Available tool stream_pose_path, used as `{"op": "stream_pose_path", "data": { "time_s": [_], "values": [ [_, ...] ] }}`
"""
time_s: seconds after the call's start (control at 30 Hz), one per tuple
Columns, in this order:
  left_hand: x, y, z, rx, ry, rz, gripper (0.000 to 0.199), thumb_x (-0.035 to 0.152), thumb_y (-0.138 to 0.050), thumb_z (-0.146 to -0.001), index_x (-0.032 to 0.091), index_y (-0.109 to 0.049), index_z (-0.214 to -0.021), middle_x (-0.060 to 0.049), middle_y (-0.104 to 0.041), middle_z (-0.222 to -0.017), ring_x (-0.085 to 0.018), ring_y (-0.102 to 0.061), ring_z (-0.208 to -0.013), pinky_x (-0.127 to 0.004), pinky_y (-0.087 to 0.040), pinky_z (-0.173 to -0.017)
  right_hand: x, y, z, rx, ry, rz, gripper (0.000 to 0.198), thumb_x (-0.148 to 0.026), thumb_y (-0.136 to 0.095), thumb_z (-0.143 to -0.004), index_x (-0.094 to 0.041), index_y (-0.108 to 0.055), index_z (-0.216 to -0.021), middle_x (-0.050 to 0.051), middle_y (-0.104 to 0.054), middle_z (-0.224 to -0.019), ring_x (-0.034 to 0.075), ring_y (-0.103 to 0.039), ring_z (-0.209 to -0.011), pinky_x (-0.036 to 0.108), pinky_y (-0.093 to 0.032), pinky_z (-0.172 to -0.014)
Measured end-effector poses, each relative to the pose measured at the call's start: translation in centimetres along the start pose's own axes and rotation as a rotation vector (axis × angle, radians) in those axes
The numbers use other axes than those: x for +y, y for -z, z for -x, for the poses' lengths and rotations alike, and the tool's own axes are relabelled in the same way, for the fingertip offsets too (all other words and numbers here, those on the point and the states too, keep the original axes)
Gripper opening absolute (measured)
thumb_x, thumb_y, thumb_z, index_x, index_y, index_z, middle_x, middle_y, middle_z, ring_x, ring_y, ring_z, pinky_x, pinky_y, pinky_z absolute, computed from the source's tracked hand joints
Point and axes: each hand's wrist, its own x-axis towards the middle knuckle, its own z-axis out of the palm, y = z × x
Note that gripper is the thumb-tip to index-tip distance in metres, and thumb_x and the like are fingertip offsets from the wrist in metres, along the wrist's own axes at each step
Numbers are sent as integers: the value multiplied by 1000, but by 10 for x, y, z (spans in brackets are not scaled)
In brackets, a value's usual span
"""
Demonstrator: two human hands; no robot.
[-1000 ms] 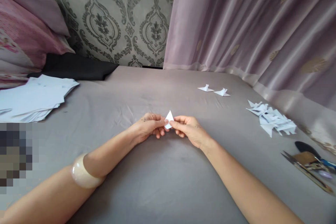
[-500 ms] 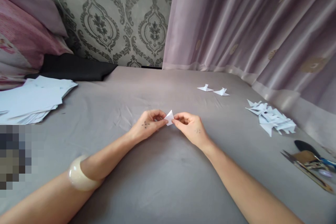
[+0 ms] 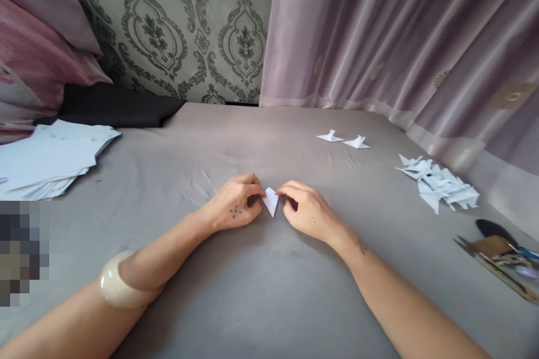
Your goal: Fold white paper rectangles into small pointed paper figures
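A small piece of folded white paper is between my two hands, its sharp point turned down toward me. My left hand grips its left edge, fingers curled and thumb below. From the other side my right hand holds its upper right corner with the fingertips, the thumb tucked under. The paper is close above the grey sheet; whether it touches the cloth I cannot tell. Beyond the hands, two folded paper figures stand on the sheet to the right.
A heap of folded paper pieces lies at the right. Nearer me on that side are scissors among other tools. A stack of white paper sits at the left, by a black cloth. A curtain hangs behind.
The folded paper has turned, so its sharp point now faces down toward me instead of up. Both hands stay on it, with the fingers shifted and the thumbs lower.
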Motion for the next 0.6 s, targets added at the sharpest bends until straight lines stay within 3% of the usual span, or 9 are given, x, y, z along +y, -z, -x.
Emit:
{"op": "stream_pose_path", "data": {
  "time_s": [0.1,0.3,0.6],
  "values": [
    [2,4,0,-21,61,81,25,12,-53,-74,16,-71,-91,-7,-63,-92,-15,-58,-71,-26,-46,-68,0,0,0,21,-96,-94,39,-4,-45,-80,-23,-62,-111,3,-64,-104,15,-60,-85,26,-46,-74],
    [0,3,0,-31,79,82,22,15,-57,-75,16,-68,-93,-6,-60,-92,-14,-57,-71,-27,-47,-68,-1,-4,-1,-9,-64,3,35,-6,-47,-80,-21,-68,-103,4,-63,-98,17,-58,-88,29,-46,-79],
    [1,8,-2,-80,164,117,24,37,-67,-79,18,-69,-94,-6,-62,-98,-14,-57,-71,-28,-46,-66,-1,5,-2,-70,-108,-128,25,-22,-56,-82,-24,-68,-104,3,-63,-99,17,-59,-89,29,-47,-79]
  ]
}}
